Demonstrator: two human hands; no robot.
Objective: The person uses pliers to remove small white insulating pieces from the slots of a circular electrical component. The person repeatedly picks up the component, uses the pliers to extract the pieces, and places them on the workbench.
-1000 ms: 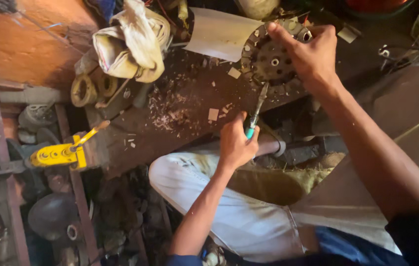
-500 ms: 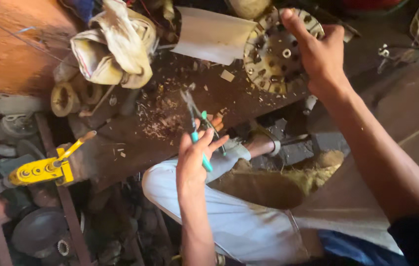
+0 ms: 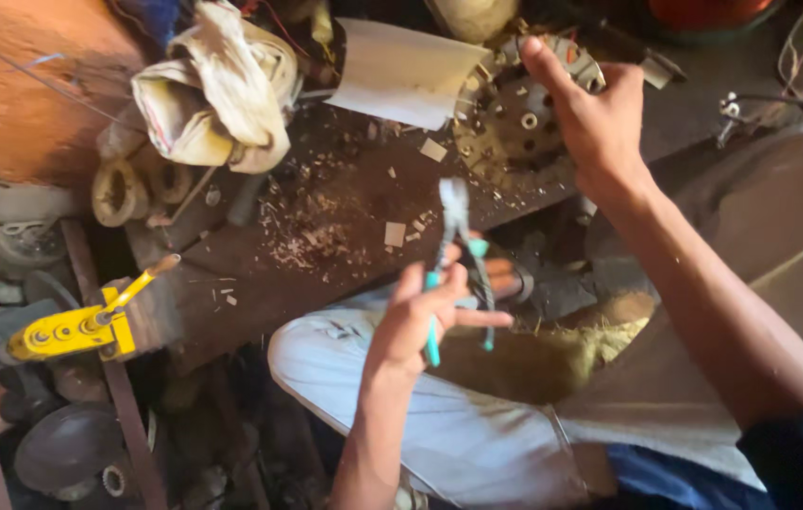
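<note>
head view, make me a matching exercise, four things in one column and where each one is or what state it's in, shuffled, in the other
Things:
1. pliers
2. round metal disc
3. yellow tool
4. cloth bundle

Places or states:
A. at the left edge, below the bench
B. gripped by the right hand
C. held up in the left hand
D. heaped at the top of the wooden bench

Pairs: 1-C, 2-B, 3-A, 4-D

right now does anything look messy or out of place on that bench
Yes: pale shavings and small chips lie scattered over the dark bench top, thickest beside the round metal disc under the right hand. The left hand holds teal-handled pliers.
</note>
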